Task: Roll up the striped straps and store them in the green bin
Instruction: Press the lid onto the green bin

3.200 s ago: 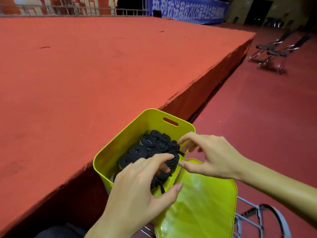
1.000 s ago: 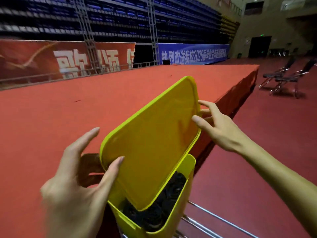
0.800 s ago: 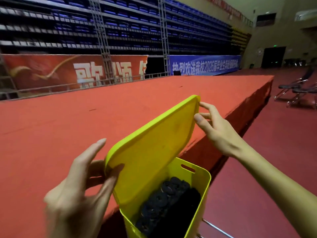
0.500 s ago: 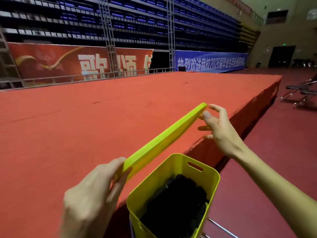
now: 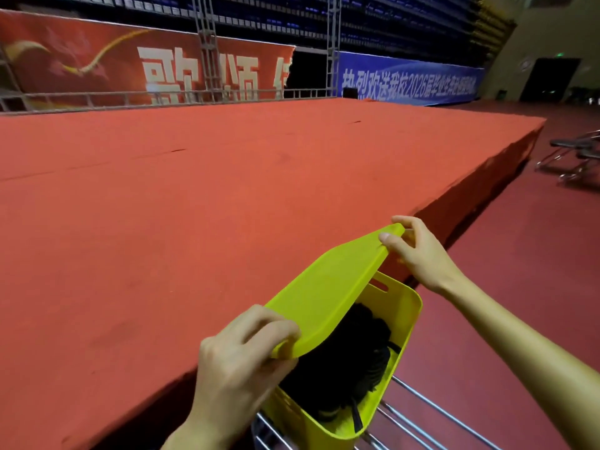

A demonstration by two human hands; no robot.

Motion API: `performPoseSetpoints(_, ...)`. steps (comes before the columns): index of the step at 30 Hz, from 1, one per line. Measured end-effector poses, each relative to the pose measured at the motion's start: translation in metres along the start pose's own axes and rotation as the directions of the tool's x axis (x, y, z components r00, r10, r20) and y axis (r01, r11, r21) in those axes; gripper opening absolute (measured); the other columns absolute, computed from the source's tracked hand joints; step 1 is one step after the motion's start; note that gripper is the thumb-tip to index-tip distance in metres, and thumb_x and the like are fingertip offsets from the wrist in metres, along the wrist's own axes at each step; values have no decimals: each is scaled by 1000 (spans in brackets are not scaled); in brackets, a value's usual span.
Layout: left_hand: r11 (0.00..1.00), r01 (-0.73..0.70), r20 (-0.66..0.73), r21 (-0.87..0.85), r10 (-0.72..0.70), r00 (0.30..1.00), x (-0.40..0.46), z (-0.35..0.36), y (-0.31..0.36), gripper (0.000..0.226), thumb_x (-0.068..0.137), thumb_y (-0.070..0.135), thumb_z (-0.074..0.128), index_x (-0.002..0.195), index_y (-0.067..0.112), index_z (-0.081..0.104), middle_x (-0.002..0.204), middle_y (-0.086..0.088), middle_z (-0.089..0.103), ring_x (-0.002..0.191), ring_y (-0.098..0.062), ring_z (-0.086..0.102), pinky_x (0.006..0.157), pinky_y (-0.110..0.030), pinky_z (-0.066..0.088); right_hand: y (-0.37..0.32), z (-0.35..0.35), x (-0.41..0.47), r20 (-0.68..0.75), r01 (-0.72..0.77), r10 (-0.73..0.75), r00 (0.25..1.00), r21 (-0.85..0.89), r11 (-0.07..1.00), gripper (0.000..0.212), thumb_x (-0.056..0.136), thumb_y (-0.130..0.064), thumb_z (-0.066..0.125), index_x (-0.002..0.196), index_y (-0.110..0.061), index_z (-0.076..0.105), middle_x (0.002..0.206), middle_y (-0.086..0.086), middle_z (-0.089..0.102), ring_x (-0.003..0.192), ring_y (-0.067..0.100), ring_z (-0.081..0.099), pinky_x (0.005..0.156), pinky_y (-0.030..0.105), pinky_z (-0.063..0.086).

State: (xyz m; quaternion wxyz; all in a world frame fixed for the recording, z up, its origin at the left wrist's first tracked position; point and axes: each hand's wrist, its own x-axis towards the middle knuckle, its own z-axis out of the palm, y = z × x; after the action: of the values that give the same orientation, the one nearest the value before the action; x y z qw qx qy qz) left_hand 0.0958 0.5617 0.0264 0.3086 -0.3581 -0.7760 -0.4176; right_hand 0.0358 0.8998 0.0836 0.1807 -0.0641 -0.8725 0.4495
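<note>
Straps (image 5: 350, 352) sit rolled inside our green bin (image 5: 409, 323). Our left hand (image 5: 242, 355) and right hand (image 5: 417, 251) each pinch the lid (image 5: 328, 293). We should lower it flat, lining up corners.

Both my hands bare, left hand (image 5: 238, 362) and right hand (image 5: 418, 251): no gloves, no rings on any finger, nails short and plain at the fingertips, wrists and forearms behind the fingers unsleeved, no watch or band.
</note>
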Motion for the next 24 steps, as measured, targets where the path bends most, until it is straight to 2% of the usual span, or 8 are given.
performPoseSetpoints(4,977,79,-1,-196,-81,997,-4,4,-4,28,77,14,91,101,20,78,101,10,68,83,-17,68,67,-29,52,17,6,3,27,-61,61,998,-5,998,84,75,-77,63,145,-31,53,132,0,68,119,20,66,105,57,53)
performPoseSetpoints(7,939,158,2,-306,-166,986,-5,9,0,44,67,29,102,103,21,78,98,7,70,87,-19,67,74,-25,52,23,8,5,24,-101,101,995,-1,995,78,76,-71,63,142,-31,57,128,-1,71,119,21,66,104,57,54)
performPoseSetpoints(9,926,174,9,-335,-182,983,-5,13,0,47,64,36,103,102,22,78,98,8,71,89,-16,67,77,-20,50,24,11,8,12,-154,154,988,15,988,68,79,-59,67,139,-26,61,119,4,74,110,25,71,97,58,59)
performPoseSetpoints(13,920,159,42,-358,-154,987,-12,24,-1,51,65,39,104,105,22,79,106,2,71,95,-22,70,81,-23,54,38,15,16,-11,-258,259,966,59,964,38,94,-13,73,131,-5,68,99,17,76,74,25,70,77,54,64)
performPoseSetpoints(18,973,83,153,-217,-50,987,-30,30,-3,48,77,53,97,116,33,76,131,12,67,116,-16,71,90,-33,60,55,14,19,-4,-309,309,951,-55,950,34,93,-6,74,127,-7,74,94,12,74,57,16,58,60,34,53)
performPoseSetpoints(20,987,18,186,-160,12,982,-36,33,-1,40,83,57,91,113,34,77,137,15,65,115,-9,71,85,-32,62,60,13,17,49,-279,289,956,-145,949,35,93,-10,74,129,-10,74,99,11,77,62,17,62,66,36,53)
performPoseSetpoints(22,991,-104,203,-87,120,972,-42,40,0,30,89,58,86,110,37,79,140,16,66,114,-4,71,83,-29,62,61,13,12,96,-210,246,964,-285,935,37,94,-19,72,131,-16,73,105,8,77,87,20,71,80,37,56)
performPoseSetpoints(24,982,-188,212,-28,190,959,-49,49,1,24,93,58,81,110,40,79,141,16,67,116,-4,70,89,-31,63,61,11,7,113,-126,193,975,-435,891,42,93,-33,69,133,-20,71,111,7,76,101,24,70,87,36,54)
